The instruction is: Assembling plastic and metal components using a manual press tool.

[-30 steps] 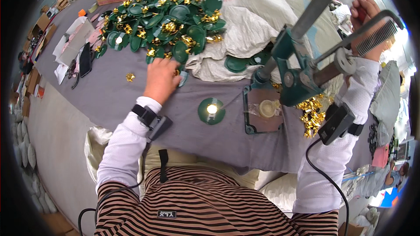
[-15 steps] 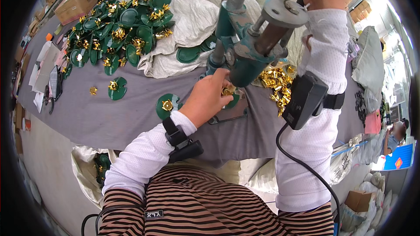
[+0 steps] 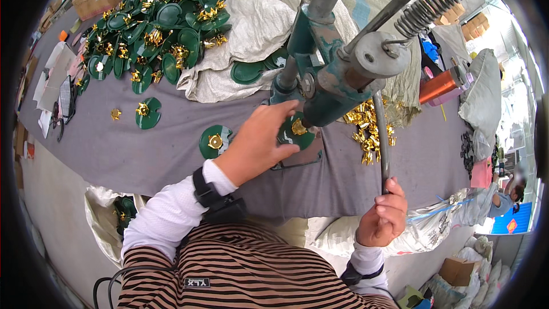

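My left hand (image 3: 251,144) lies at the foot of a green hand press (image 3: 326,100). Its thumb and forefinger bracket the edges of a green disc (image 3: 286,133), which carries a gold pronged piece (image 3: 298,126) under the press head. My right hand (image 3: 384,214) is wrapped round the lower end of the press's metal lever (image 3: 382,143), near the table's front edge. Another green disc (image 3: 206,142) with a gold piece at its middle lies just left of my left hand. Loose gold pieces (image 3: 366,123) are heaped right of the press.
A large pile of green discs with gold pieces (image 3: 166,40) covers the far left of the grey-clothed table (image 3: 171,157). A white woven sack (image 3: 246,28) lies beside it. One more disc (image 3: 148,113) rests apart. An orange roll (image 3: 440,86) lies at the right.
My right hand has come down from the upper right, and the lever now points toward me. The left hand's fingers have spread from the gold piece to the disc's edges.
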The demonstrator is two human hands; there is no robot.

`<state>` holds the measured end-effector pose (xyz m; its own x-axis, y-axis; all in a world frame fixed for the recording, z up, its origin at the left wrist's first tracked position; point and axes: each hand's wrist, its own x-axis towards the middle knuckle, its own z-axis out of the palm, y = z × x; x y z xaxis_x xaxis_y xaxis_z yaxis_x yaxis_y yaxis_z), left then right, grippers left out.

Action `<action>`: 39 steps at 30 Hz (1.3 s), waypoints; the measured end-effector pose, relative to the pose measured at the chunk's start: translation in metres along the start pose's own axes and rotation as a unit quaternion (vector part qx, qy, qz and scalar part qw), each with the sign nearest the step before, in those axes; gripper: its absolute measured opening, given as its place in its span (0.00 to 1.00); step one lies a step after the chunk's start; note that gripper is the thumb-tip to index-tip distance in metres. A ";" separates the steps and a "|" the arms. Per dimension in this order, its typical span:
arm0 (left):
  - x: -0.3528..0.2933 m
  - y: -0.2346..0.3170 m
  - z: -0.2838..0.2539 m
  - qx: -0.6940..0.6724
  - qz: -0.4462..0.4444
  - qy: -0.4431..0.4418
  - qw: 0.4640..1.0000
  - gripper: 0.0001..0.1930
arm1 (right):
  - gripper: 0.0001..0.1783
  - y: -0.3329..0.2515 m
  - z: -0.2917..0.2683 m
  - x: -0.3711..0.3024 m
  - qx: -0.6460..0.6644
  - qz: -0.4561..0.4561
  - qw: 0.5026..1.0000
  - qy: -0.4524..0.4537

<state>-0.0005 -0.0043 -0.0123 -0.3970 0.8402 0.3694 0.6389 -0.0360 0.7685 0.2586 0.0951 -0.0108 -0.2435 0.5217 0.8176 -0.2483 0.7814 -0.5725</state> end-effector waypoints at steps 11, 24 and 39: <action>0.002 -0.011 0.029 -0.009 -0.043 0.077 0.996 0.27 | 0.14 -0.007 0.094 0.275 -0.199 -0.241 0.947 -0.072; -0.054 -0.038 -0.085 0.190 -0.175 -0.124 0.958 0.14 | 0.16 0.045 0.149 0.320 -0.003 0.013 0.999 -0.035; -0.248 0.010 -0.293 0.383 -0.376 -0.060 0.842 0.16 | 0.14 0.063 0.137 0.321 -0.001 0.033 0.999 -0.005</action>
<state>-0.0889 -0.3717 0.0565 -0.8384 0.5206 -0.1613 0.4931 0.8507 0.1823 0.0365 0.2646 0.2078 -0.2695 0.5692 0.7768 -0.2288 0.7457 -0.6258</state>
